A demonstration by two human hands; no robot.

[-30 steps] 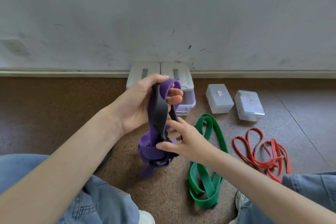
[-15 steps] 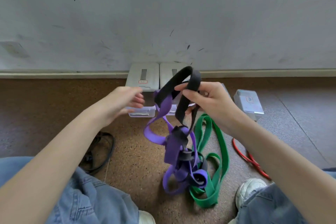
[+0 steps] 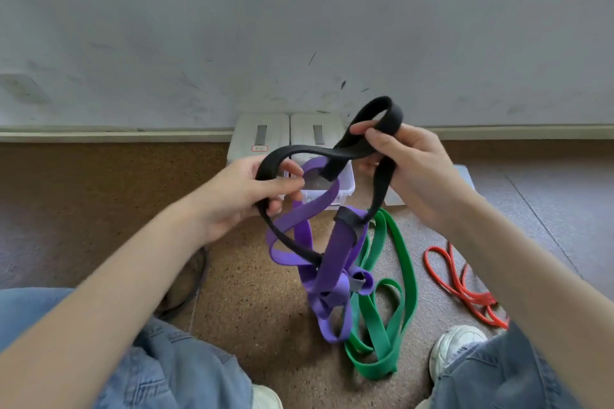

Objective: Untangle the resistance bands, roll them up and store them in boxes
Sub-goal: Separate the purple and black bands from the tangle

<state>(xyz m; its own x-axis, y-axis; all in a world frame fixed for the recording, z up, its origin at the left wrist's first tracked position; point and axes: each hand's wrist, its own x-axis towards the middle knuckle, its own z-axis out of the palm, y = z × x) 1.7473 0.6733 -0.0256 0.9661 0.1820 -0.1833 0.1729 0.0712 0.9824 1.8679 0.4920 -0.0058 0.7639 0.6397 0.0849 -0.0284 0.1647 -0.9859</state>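
A black band (image 3: 377, 116) and a purple band (image 3: 335, 259) hang tangled together in front of me. My right hand (image 3: 412, 173) grips the black band's upper loop, held up near the wall's base. My left hand (image 3: 242, 196) pinches another stretch of the black band lower to the left. The purple band dangles in knotted loops below both hands, with the black band threaded through it. A green band (image 3: 403, 262) lies in loose loops on the floor under the tangle. To the right a thin red band (image 3: 461, 289) sits in a heap.
An open clear box (image 3: 345, 186) stands behind the bands, partly hidden. Two white lids (image 3: 262, 129) lean against the wall. Another clear box (image 3: 465, 173) peeks out behind my right wrist. My knees in jeans and white shoes (image 3: 455, 345) frame the brown floor.
My left hand has come back and taken hold of the black band. My right hand has drawn the loop up and right, spreading the black band away from the purple one.
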